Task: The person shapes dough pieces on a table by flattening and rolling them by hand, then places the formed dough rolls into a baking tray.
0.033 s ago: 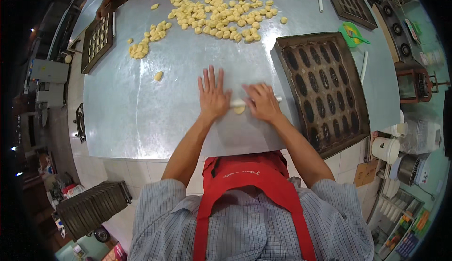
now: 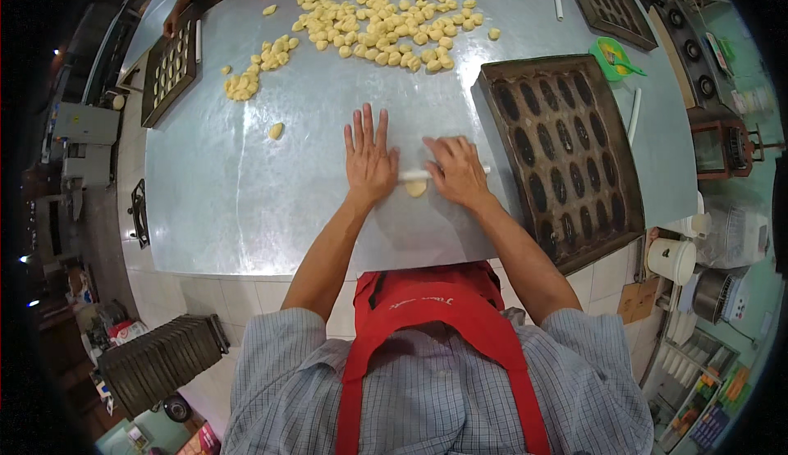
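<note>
Pin [image 2: 415,175] is lying L-R across the bench [image 2: 193,217], long axis running roughly parallel to the near edge. Dough [image 2: 416,188] is sitting under it, approx. midway btwn the hands, w/ a rounded part showing on the near-edge side; the far side is hiding under the pin, so full shape can't be told. L hand [image 2: 371,164] is lying flat over the pin's L end, fingers spreading wide & pointing to the far edge, palm not wrapping it. R hand [image 2: 460,172] is resting over the R part, fingers loosely bending & blurring a bit; can't tell if its grip is closing round the pin. R fingertips are reaching slightly nearer the dough than the L thumb. Pin's R tip is poking out past the R hand twd the tray [image 2: 542,67], which is lying askew along the bench's R side, its hollows appearing dark. One lone piece [image 2: 276,131] is lying well apart, twd the L edge; the main pile [image 2: 386,24] is spreading near the far edge.
</note>
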The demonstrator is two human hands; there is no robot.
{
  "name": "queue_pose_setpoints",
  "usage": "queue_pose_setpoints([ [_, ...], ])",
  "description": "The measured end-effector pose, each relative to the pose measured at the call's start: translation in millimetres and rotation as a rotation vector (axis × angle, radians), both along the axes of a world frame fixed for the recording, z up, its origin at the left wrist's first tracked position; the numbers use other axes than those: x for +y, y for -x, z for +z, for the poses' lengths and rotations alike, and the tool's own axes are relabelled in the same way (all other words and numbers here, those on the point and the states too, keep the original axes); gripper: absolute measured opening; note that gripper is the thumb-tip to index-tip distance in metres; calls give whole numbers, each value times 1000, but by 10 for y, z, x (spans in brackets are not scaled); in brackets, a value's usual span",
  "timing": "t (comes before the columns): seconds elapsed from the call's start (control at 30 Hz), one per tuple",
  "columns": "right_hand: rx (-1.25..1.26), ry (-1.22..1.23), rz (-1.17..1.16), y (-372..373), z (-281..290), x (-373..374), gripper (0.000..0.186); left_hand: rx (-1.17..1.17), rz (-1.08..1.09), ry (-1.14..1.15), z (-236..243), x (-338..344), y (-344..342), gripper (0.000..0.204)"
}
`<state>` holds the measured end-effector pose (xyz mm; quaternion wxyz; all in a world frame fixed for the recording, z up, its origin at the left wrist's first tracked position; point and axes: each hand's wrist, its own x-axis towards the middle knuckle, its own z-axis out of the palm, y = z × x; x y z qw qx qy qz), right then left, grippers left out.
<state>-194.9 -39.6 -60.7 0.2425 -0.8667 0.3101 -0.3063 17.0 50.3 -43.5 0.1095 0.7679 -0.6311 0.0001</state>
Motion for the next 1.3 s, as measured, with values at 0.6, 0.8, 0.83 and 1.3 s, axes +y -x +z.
queue_pose_setpoints([
  [0.6,212,67,-1,-77,-167,517,53,344,-150,64,0,701,529,57],
  [0.8,218,211,58,50,-136,827,28,65,-288,102,69,1195,545,48],
  [0.83,335,92,74,-82,-27,715,25,65,-270,98,89,1180,516,48],
  [1.3,362,202,-32,-972,160,685,86,194,450,412,21,586,-2799,47],
])
